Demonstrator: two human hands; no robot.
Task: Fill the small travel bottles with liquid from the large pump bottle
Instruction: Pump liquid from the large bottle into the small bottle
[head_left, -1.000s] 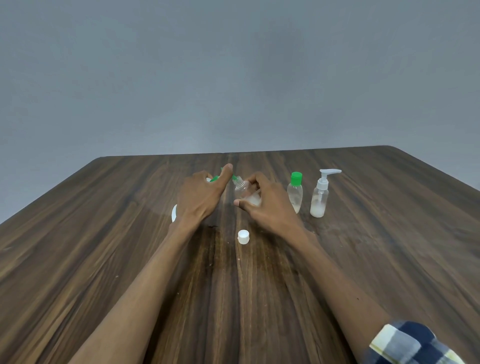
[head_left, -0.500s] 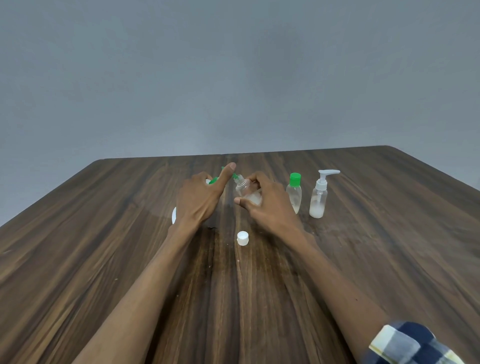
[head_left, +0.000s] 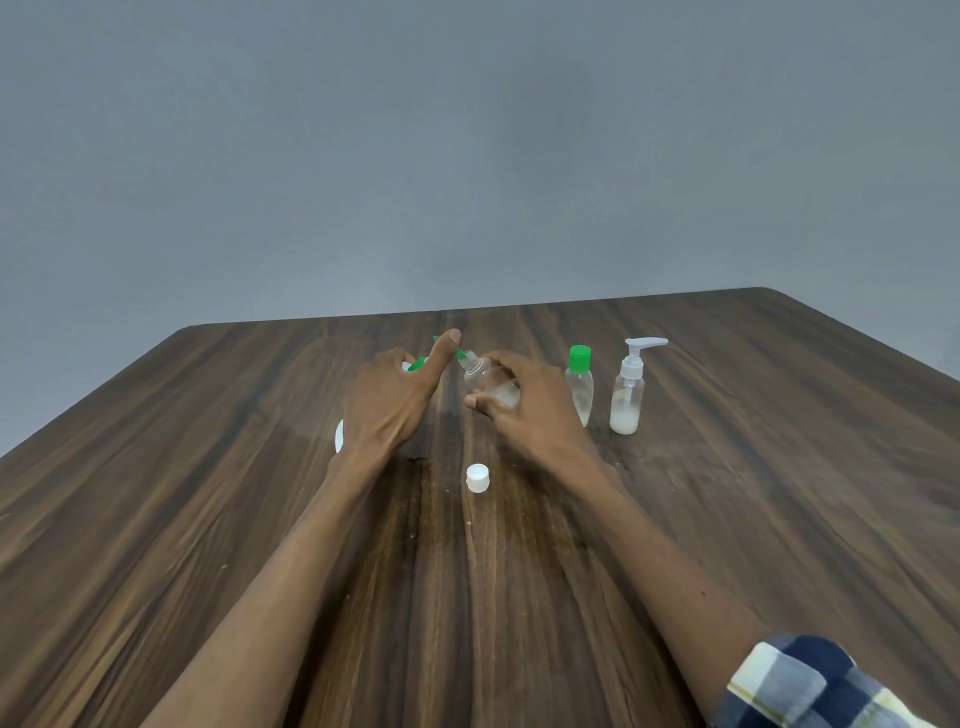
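A dark wooden table (head_left: 727, 519) with bold streaky grain fills the lower half of the view, its far edge and rounded far-right corner set against a plain grey-blue wall (head_left: 467, 156). The tabletop shows a faint glossy sheen near the middle and a few pale specks on the near side.

Both bare forearms reach out over the wood. The right hand (head_left: 535, 415) is curled around a small clear travel bottle (head_left: 485, 382), tilted with its open neck pointing up and to the left; a little whitish liquid sits in its lower part. The left hand (head_left: 387, 405) is closed over the large pump bottle (head_left: 415, 364), which is mostly hidden behind it, with only bits of white and green showing. Its index finger lies extended along the green nozzle (head_left: 460, 354), whose tip meets the travel bottle's mouth.

A loose white cap (head_left: 477, 478) stands on the table just in front of the hands, between the wrists. To the right of the right hand stands a green-capped travel bottle (head_left: 579, 387), upright and partly filled. Just beside it is a small white-pump bottle (head_left: 628, 392) with white liquid at the bottom. A checked sleeve (head_left: 810, 686) shows at the lower right corner.
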